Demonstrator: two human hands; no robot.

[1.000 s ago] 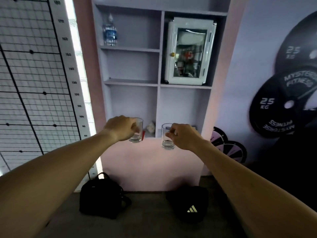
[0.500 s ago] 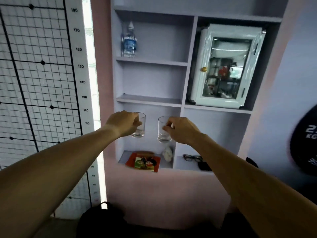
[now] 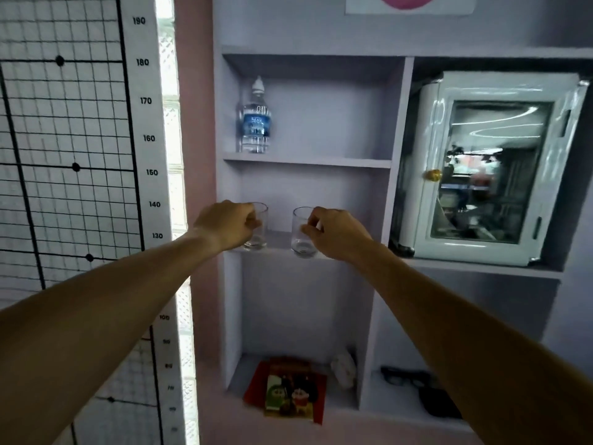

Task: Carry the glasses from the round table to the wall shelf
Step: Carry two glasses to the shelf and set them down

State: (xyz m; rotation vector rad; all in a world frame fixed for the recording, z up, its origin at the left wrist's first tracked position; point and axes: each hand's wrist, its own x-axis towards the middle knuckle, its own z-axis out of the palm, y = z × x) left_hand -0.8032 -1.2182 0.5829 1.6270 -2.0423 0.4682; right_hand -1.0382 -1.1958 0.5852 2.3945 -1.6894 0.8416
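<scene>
Two clear drinking glasses are held up at the pale lilac wall shelf [image 3: 324,162]. My left hand [image 3: 224,224] is shut on the left glass [image 3: 258,232], whose base is level with the middle shelf board [image 3: 279,245]. My right hand [image 3: 337,234] is shut on the right glass [image 3: 300,232], its base at the front edge of the same board. Whether either glass rests on the board cannot be told. The round table is out of view.
A water bottle [image 3: 255,120] stands on the board above. A small white cabinet with a glass door [image 3: 487,175] fills the right compartment. Below lie a red packet [image 3: 288,388], a crumpled white thing [image 3: 343,367] and dark eyeglasses [image 3: 401,377]. A height chart [image 3: 147,171] hangs left.
I have come closer to the shelf and both hands have lifted the glasses from the lower compartment's level up to the middle board. The bags on the floor left the view.
</scene>
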